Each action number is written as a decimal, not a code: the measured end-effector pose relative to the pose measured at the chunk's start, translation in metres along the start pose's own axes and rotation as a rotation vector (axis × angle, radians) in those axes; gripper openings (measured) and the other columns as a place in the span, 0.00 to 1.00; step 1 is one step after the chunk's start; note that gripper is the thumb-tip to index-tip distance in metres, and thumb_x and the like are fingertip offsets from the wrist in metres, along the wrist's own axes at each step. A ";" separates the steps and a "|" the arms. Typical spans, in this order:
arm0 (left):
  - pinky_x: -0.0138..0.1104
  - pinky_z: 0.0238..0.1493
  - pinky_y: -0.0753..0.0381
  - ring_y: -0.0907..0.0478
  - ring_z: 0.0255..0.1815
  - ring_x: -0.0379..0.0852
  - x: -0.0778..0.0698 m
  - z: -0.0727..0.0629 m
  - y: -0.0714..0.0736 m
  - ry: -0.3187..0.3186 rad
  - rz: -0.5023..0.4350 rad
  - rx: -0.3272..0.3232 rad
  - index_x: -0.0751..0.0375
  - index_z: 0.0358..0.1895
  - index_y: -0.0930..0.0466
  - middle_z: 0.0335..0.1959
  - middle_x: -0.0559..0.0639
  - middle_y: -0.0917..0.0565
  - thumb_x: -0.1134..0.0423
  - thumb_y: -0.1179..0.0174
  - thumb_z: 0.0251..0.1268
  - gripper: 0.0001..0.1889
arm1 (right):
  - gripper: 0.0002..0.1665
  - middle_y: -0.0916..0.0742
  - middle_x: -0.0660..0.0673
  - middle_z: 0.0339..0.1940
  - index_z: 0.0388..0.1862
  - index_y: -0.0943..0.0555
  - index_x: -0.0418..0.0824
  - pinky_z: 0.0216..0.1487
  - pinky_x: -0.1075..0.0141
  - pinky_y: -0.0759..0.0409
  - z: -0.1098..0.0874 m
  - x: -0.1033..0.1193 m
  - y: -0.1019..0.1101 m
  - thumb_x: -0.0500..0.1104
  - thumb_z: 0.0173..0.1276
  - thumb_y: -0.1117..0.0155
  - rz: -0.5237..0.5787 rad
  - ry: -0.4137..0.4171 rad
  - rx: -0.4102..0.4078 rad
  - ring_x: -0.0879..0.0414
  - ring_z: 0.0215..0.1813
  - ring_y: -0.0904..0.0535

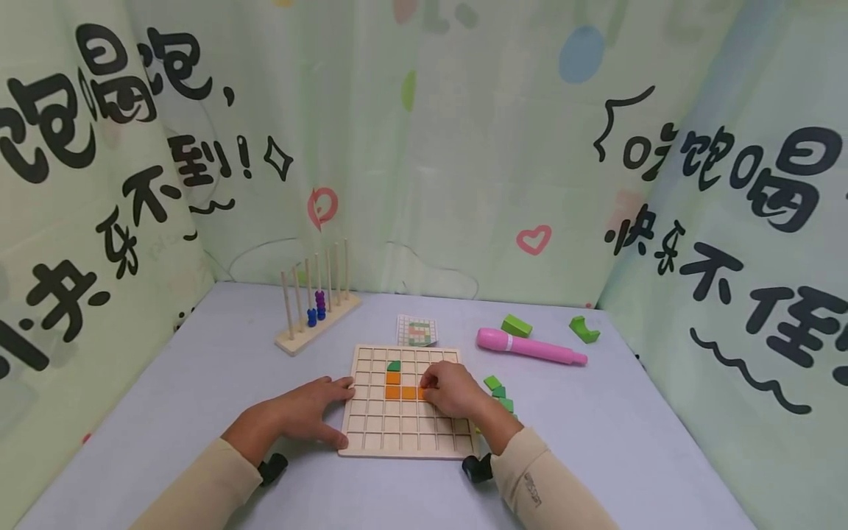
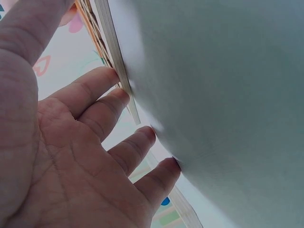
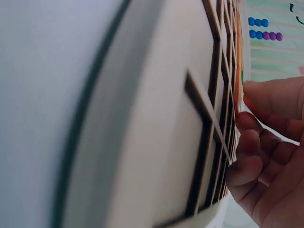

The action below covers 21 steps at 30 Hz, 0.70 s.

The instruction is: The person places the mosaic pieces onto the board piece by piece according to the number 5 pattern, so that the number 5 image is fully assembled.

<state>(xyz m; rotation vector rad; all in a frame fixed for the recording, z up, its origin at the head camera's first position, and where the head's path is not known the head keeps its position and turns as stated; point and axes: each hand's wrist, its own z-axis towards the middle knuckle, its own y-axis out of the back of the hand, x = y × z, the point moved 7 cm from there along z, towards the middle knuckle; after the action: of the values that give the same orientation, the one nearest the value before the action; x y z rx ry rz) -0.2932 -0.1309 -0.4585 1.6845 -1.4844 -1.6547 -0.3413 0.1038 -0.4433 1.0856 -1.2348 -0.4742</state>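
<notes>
The gridded wooden board [image 1: 405, 454] lies flat on the desk [image 1: 331, 493] before the person, looking roughly square, its sides running away from them. On it a row of orange tiles [image 1: 409, 393] stretches crosswise, left to right; from its left end a short column runs away from the person, topped by a green piece [image 1: 394, 366], curved side toward the far left. The left hand [image 1: 298, 411] is loosely spread, fingers and thumb against the board's left edge. The right hand [image 1: 453, 389] bends its fingers to the row's right end; whether pinching or pressing, I can't tell.
</notes>
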 end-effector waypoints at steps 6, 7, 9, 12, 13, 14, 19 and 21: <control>0.60 0.78 0.39 0.45 0.83 0.63 -0.001 -0.002 0.000 0.001 -0.002 0.001 0.55 0.75 0.28 0.83 0.49 0.37 0.47 0.18 0.49 0.48 | 0.04 0.16 0.51 0.40 0.44 0.16 0.45 0.43 0.62 0.21 -0.010 -0.015 0.010 0.41 0.71 0.31 0.090 -0.069 -0.006 0.54 0.41 0.23; 0.60 0.78 0.39 0.45 0.83 0.63 -0.001 -0.002 0.000 -0.001 -0.001 0.000 0.55 0.75 0.28 0.83 0.49 0.37 0.47 0.18 0.49 0.48 | 0.05 0.16 0.50 0.40 0.44 0.16 0.45 0.43 0.62 0.21 -0.012 -0.019 0.013 0.41 0.72 0.31 0.104 -0.080 -0.010 0.54 0.41 0.23; 0.60 0.78 0.39 0.45 0.83 0.64 -0.001 -0.002 0.000 -0.005 -0.002 -0.002 0.56 0.75 0.28 0.83 0.49 0.37 0.47 0.19 0.49 0.48 | 0.05 0.17 0.50 0.40 0.45 0.16 0.45 0.42 0.63 0.21 -0.014 -0.027 0.018 0.41 0.72 0.31 0.122 -0.100 -0.025 0.54 0.41 0.23; 0.59 0.78 0.39 0.44 0.83 0.63 -0.001 -0.003 0.001 -0.010 -0.001 -0.004 0.56 0.75 0.28 0.83 0.49 0.37 0.47 0.19 0.50 0.48 | 0.06 0.16 0.50 0.39 0.45 0.16 0.43 0.41 0.64 0.21 -0.018 -0.042 0.028 0.40 0.72 0.31 0.131 -0.119 -0.065 0.55 0.42 0.23; 0.59 0.78 0.38 0.44 0.83 0.63 0.000 -0.003 0.001 -0.012 0.001 -0.005 0.55 0.75 0.28 0.83 0.49 0.37 0.46 0.19 0.50 0.48 | 0.06 0.16 0.50 0.39 0.46 0.16 0.42 0.41 0.64 0.21 -0.019 -0.047 0.032 0.40 0.72 0.31 0.132 -0.122 -0.079 0.55 0.42 0.22; 0.59 0.78 0.38 0.44 0.83 0.63 0.000 -0.003 0.001 -0.013 0.001 -0.006 0.55 0.75 0.28 0.83 0.49 0.37 0.47 0.19 0.50 0.48 | 0.07 0.15 0.50 0.40 0.46 0.15 0.42 0.40 0.64 0.21 -0.021 -0.053 0.035 0.40 0.71 0.31 0.134 -0.134 -0.090 0.55 0.42 0.22; 0.59 0.78 0.38 0.43 0.83 0.63 -0.001 -0.002 0.001 -0.013 0.004 -0.006 0.55 0.75 0.27 0.82 0.49 0.36 0.46 0.18 0.49 0.47 | 0.10 0.14 0.47 0.41 0.49 0.15 0.38 0.38 0.64 0.21 -0.026 -0.076 0.052 0.39 0.71 0.32 0.121 -0.197 -0.132 0.54 0.42 0.22; 0.59 0.78 0.38 0.43 0.83 0.63 -0.001 -0.002 0.001 -0.012 0.003 -0.006 0.56 0.75 0.27 0.82 0.49 0.36 0.46 0.18 0.49 0.47 | 0.10 0.14 0.46 0.41 0.49 0.16 0.37 0.38 0.64 0.22 -0.028 -0.084 0.057 0.39 0.72 0.32 0.106 -0.225 -0.148 0.54 0.41 0.22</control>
<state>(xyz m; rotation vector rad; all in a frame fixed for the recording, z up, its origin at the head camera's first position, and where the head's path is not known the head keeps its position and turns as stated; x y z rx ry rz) -0.2914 -0.1310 -0.4567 1.6705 -1.4857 -1.6690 -0.3566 0.2075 -0.4364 0.8535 -1.4229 -0.6083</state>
